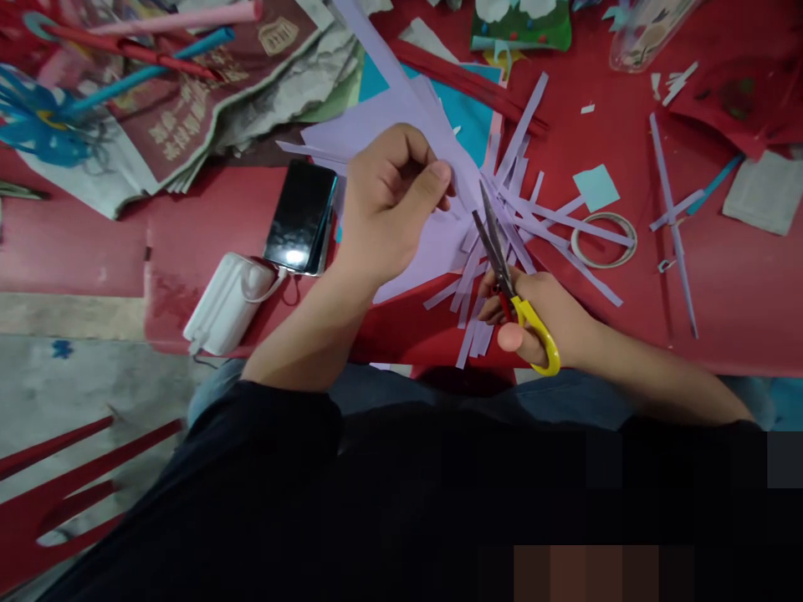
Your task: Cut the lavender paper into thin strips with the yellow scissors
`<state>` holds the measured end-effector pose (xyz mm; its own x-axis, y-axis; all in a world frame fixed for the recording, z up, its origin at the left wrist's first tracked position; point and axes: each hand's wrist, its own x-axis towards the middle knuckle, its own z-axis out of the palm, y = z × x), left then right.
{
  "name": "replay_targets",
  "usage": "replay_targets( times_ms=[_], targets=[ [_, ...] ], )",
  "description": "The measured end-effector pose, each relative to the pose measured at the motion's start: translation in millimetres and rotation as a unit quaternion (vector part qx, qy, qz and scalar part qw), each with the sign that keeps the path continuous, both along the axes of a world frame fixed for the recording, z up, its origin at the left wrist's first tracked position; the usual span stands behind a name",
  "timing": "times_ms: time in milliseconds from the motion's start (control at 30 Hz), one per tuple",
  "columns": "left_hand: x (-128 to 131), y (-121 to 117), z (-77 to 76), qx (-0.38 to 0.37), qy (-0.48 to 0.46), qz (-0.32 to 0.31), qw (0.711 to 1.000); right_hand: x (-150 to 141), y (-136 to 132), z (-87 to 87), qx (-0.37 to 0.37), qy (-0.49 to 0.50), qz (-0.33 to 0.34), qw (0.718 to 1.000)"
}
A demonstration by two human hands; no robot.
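My left hand (392, 205) is closed, thumb against bent fingers, on a long lilac paper piece (461, 167) that slants up past the knuckles. In my right hand (552, 305) are scissors (498, 251) with one yellow handle and some red near the pivot. Their blades are slightly parted, with the tips at the lower end of the held paper. Beneath lies a larger lilac sheet (407, 267), partly covered by my left hand. Many narrow lilac strips (530, 221) are heaped around and under the blades.
A roll of tape (583, 261) and a pale blue paper square (595, 187) lie to the right. At left are a phone (299, 213) and a white power bank (229, 303) with a cable. Folded newspapers (188, 109) sit at the red table's (401, 339) back left.
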<state>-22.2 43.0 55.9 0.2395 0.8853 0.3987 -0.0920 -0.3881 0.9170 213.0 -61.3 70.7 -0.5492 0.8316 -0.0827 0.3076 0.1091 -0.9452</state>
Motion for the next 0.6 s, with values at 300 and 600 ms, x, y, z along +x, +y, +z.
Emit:
replay_targets(
  times_ms=[300,600],
  targets=[
    [12,-15,7.1,0.005,0.033,0.03,0.999,2,1,2.6,0.042,-0.047,-0.007,0.998],
    [14,-23,10.5,0.004,0.082,0.037,0.996,2,1,5.6,0.059,-0.098,-0.009,0.993]
  ],
)
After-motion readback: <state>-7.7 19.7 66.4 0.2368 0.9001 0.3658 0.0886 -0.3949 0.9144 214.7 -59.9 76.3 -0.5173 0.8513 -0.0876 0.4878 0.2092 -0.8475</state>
